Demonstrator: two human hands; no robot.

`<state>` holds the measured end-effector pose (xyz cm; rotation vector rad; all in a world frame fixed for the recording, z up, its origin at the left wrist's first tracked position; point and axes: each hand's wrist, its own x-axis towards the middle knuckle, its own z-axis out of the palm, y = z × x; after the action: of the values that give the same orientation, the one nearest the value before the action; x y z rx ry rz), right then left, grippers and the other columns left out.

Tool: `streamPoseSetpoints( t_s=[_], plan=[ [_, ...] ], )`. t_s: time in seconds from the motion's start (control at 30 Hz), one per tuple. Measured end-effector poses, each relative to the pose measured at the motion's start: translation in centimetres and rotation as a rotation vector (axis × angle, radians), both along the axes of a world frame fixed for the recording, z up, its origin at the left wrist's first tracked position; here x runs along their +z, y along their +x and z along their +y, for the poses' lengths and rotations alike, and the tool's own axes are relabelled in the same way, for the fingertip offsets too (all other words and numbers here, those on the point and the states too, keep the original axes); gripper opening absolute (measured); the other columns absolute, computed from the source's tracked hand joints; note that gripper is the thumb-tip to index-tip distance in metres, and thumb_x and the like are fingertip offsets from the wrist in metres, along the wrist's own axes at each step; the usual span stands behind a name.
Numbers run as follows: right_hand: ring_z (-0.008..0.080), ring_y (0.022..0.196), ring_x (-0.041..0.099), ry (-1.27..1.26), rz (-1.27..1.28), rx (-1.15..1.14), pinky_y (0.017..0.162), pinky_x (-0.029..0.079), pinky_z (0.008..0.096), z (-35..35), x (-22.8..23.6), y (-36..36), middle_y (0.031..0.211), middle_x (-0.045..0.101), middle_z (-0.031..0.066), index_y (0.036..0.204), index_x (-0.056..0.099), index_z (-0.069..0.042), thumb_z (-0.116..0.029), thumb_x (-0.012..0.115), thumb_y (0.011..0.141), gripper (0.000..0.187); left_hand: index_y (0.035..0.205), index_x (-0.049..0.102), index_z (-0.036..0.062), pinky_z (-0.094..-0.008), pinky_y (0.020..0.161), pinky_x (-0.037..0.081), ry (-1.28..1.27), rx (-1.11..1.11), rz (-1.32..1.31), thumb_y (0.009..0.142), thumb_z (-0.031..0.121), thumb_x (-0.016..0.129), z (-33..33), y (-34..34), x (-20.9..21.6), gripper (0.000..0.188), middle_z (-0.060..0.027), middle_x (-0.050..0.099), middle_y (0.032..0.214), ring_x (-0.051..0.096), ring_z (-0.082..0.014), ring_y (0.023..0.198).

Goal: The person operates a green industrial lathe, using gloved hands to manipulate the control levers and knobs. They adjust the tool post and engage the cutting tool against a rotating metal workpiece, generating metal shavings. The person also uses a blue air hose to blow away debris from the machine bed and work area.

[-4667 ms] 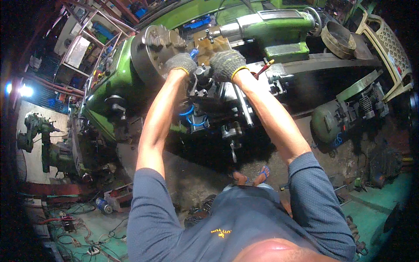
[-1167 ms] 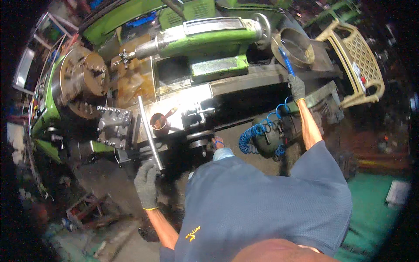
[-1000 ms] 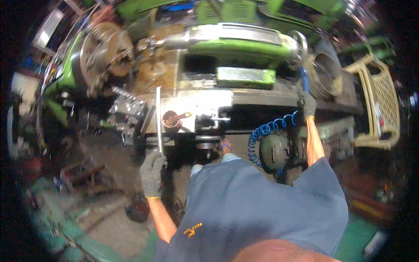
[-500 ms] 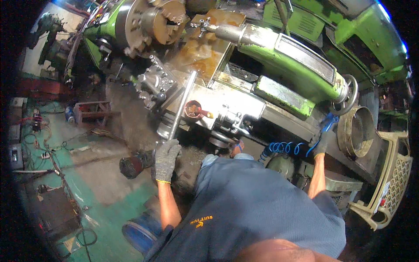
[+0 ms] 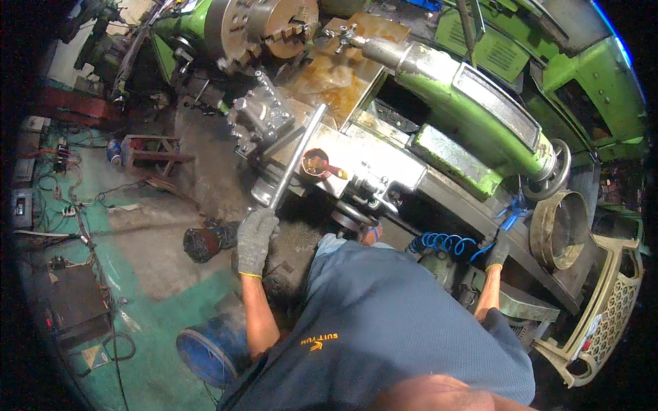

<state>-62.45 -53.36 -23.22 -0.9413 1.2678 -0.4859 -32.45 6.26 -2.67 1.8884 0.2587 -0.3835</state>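
Note:
My left hand (image 5: 258,241), in a grey knitted glove, is closed at the lower end of a long round steel bar (image 5: 300,154). The bar slants up beside the lathe's tool post (image 5: 266,116). A small red pot (image 5: 314,162) with a yellow-tipped handle stands on the carriage (image 5: 387,154) to the bar's right. At the right, my gloved right hand (image 5: 497,251) appears closed on a blue air gun (image 5: 511,215), though its fingers are partly hidden. From there a coiled blue hose (image 5: 442,241) runs left.
The lathe's chuck (image 5: 282,29) stands at the far left, its green tailstock (image 5: 473,103) with handwheel (image 5: 552,170) at the right. A metal ring (image 5: 558,229) and a beige grille (image 5: 603,308) are near my right hand. A blue drum (image 5: 209,353) sits at lower left; cables cross the floor.
The view has shifted, so the lathe appears lower and further right. My right hand has come slightly nearer to my body. My left hand stays at the bar's lower end.

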Motion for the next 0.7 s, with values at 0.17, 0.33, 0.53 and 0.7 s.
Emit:
streamPoseSetpoints(
  t_s=[0.17, 0.33, 0.53, 0.7],
  plan=[
    [0.0223, 0.05, 0.059, -0.19, 0.274, -0.016, 0.047, 0.049, 0.0381, -2.1, -1.2, 0.5, 0.066, 0.063, 0.0071, 0.086, 0.068, -0.007, -0.055, 0.064, 0.098, 0.05, 0.114, 0.071, -0.003, -0.0263, 0.066, 0.053, -0.03, 0.019, -0.011, 0.096, 0.008, 0.071, 0.2, 0.1, -0.3, 0.021, -0.0049, 0.068, 0.09, 0.063, -0.0111, 0.075],
    [0.0361, 0.078, 0.069, -0.448, 0.824, 0.415, 0.07, 0.055, 0.0428, -3.2, 4.7, 4.2, 0.096, 0.074, 0.0195, 0.127, 0.066, 0.003, -0.05, 0.071, 0.091, 0.064, 0.114, 0.071, -0.0036, -0.0266, 0.068, 0.055, -0.027, -0.001, -0.014, 0.096, 0.008, 0.07, -0.5, -0.2, -0.9, 0.021, -0.0066, 0.069, 0.091, 0.065, -0.0121, 0.076],
    [0.042, 0.097, 0.071, -0.816, 1.075, 0.572, 0.084, 0.054, 0.0489, -5.5, 0.6, 2.6, 0.11, 0.073, 0.0262, 0.13, 0.066, -0.004, -0.058, 0.062, 0.093, 0.065, 0.117, 0.069, -0.0041, -0.0276, 0.069, 0.056, -0.098, 0.022, 0.012, 0.097, 0.008, 0.069, 1.5, -0.1, -1.5, 0.023, -0.008, 0.07, 0.093, 0.066, -0.013, 0.078],
    [0.0472, 0.105, 0.069, -0.997, 1.088, 0.514, 0.087, 0.053, 0.0538, -4.6, -1.2, 0.3, 0.108, 0.074, 0.0251, 0.109, 0.076, -0.006, -0.076, 0.049, 0.094, 0.077, 0.122, 0.068, -0.0028, -0.0284, 0.073, 0.056, -0.02, 0.042, -0.067, 0.102, 0.015, 0.065, 7.4, 1.9, -0.6, 0.027, -0.0076, 0.07, 0.096, 0.066, -0.0127, 0.084]
  ],
)
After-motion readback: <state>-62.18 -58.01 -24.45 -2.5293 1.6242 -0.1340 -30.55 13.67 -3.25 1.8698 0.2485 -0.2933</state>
